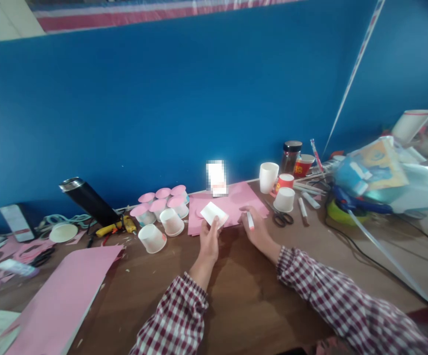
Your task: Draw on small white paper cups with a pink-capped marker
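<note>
My left hand (210, 241) grips a white piece that looks like a paper cup (212, 212) turned on its side, over the pink sheets (241, 197). The thumb lies against its near side. In my right hand (257, 234), a little to the right, is a white marker (250, 220) with a reddish end, its tip partly hidden by the fingers. Marker and cup are apart. Left of the sheets, two white paper cups (152, 239) stand upside down before several pink-topped cups (158, 206).
Scissors (283, 218), a white cup (268, 177), a red cup (285, 183) and loose markers (303, 211) lie to the right. A glue gun (110, 229), black tumbler (90, 201) and large pink sheet (69, 291) are leftward. A phone-like bright screen (217, 177) leans against the blue wall.
</note>
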Demonstrator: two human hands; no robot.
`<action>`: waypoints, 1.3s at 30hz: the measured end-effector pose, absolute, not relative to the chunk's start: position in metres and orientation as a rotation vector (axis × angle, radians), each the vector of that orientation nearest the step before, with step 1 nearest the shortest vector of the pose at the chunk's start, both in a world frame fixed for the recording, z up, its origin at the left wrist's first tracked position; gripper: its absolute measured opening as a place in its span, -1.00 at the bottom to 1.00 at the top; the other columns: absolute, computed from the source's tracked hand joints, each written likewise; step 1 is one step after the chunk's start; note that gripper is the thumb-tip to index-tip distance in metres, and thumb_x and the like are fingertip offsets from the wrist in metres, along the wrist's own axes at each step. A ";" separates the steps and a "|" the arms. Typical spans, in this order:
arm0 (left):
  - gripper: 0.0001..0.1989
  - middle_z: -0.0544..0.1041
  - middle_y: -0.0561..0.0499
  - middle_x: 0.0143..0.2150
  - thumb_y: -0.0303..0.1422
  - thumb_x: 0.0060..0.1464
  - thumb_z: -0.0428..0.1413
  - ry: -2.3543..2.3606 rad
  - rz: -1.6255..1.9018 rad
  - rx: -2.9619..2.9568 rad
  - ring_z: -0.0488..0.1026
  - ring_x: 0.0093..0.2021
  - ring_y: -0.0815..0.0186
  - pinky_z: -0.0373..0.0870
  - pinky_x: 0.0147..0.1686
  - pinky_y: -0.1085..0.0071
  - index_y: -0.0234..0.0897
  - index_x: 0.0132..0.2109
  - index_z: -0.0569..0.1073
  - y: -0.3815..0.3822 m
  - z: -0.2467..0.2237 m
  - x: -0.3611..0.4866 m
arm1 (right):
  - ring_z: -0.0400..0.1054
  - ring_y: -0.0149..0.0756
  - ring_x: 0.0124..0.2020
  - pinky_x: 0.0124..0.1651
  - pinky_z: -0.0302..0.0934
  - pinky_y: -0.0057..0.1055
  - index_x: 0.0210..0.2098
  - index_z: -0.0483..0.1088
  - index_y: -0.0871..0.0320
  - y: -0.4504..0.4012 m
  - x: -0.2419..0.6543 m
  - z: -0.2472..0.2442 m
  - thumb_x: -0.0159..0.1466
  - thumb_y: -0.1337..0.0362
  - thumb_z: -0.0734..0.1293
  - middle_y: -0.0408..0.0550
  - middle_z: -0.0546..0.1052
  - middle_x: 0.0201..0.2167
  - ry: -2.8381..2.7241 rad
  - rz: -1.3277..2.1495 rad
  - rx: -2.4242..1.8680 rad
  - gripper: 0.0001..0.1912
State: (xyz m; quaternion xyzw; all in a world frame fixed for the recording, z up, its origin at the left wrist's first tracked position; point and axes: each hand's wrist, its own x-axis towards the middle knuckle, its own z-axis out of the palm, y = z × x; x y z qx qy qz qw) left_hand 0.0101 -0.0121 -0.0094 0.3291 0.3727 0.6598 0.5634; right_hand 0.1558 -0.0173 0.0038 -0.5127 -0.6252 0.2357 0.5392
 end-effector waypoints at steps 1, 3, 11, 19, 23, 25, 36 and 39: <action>-0.59 0.51 -0.05 -0.15 -0.18 -0.09 0.25 0.876 1.559 0.767 0.47 -0.13 0.27 0.37 -0.14 0.35 -0.28 -0.13 0.38 -0.012 -0.010 0.010 | 0.38 -0.25 -0.44 -0.32 0.24 -0.34 -0.16 0.32 0.18 -0.018 0.156 0.004 0.30 0.21 0.13 -0.06 0.48 -0.48 -1.484 0.561 -1.218 -0.76; -0.60 0.51 -0.03 -0.15 -0.19 -0.09 0.24 0.874 1.567 0.752 0.47 -0.14 0.30 0.37 -0.15 0.36 -0.26 -0.13 0.38 -0.011 -0.011 0.009 | 0.38 -0.26 -0.45 -0.32 0.23 -0.34 -0.16 0.32 0.19 -0.018 0.156 0.005 0.30 0.21 0.13 -0.07 0.48 -0.49 -1.480 0.563 -1.215 -0.76; -0.60 0.50 -0.03 -0.18 -0.17 -0.11 0.25 0.889 1.594 0.704 0.47 -0.17 0.30 0.38 -0.16 0.36 -0.27 -0.15 0.39 -0.011 -0.010 0.010 | 0.36 -0.27 -0.46 -0.32 0.23 -0.35 -0.17 0.32 0.18 -0.018 0.154 0.003 0.29 0.21 0.14 -0.10 0.47 -0.51 -1.451 0.593 -1.201 -0.77; -0.64 0.51 0.01 -0.21 -0.18 -0.07 0.23 0.897 1.566 0.713 0.48 -0.19 0.32 0.38 -0.14 0.35 -0.27 -0.15 0.41 -0.015 -0.010 0.008 | 0.34 -0.26 -0.50 -0.40 0.23 -0.35 -0.16 0.30 0.16 -0.021 0.148 0.002 0.31 0.16 0.12 -0.11 0.43 -0.53 -1.443 0.666 -1.177 -0.75; -0.64 0.51 0.00 -0.21 -0.20 -0.05 0.22 0.897 1.555 0.758 0.48 -0.20 0.30 0.40 -0.16 0.34 -0.27 -0.13 0.42 -0.015 -0.011 0.008 | 0.34 -0.26 -0.50 -0.40 0.23 -0.35 -0.13 0.29 0.14 -0.020 0.145 -0.003 0.33 0.15 0.11 -0.12 0.42 -0.53 -1.444 0.738 -1.157 -0.75; -0.66 0.52 -0.01 -0.22 -0.21 -0.05 0.23 0.890 1.561 0.771 0.48 -0.21 0.30 0.40 -0.16 0.34 -0.29 -0.15 0.42 -0.015 -0.011 0.008 | 0.35 -0.26 -0.49 -0.38 0.23 -0.35 -0.12 0.27 0.15 -0.020 0.144 -0.005 0.35 0.16 0.09 -0.12 0.42 -0.51 -1.452 0.755 -1.146 -0.75; -0.66 0.54 -0.05 -0.19 -0.21 -0.02 0.20 0.888 1.546 0.820 0.49 -0.18 0.25 0.42 -0.13 0.31 -0.30 -0.13 0.42 -0.018 -0.012 0.005 | 0.33 -0.28 -0.48 -0.38 0.23 -0.37 -0.10 0.26 0.15 -0.020 0.143 -0.005 0.36 0.14 0.09 -0.12 0.40 -0.51 -1.409 0.814 -1.107 -0.74; -0.67 0.54 -0.05 -0.18 -0.21 -0.01 0.19 0.882 1.546 0.770 0.49 -0.17 0.24 0.42 -0.16 0.32 -0.29 -0.12 0.41 -0.019 -0.012 0.005 | 0.32 -0.30 -0.50 -0.40 0.22 -0.39 -0.11 0.26 0.17 -0.020 0.142 -0.008 0.36 0.13 0.10 -0.13 0.40 -0.51 -1.415 0.824 -1.108 -0.73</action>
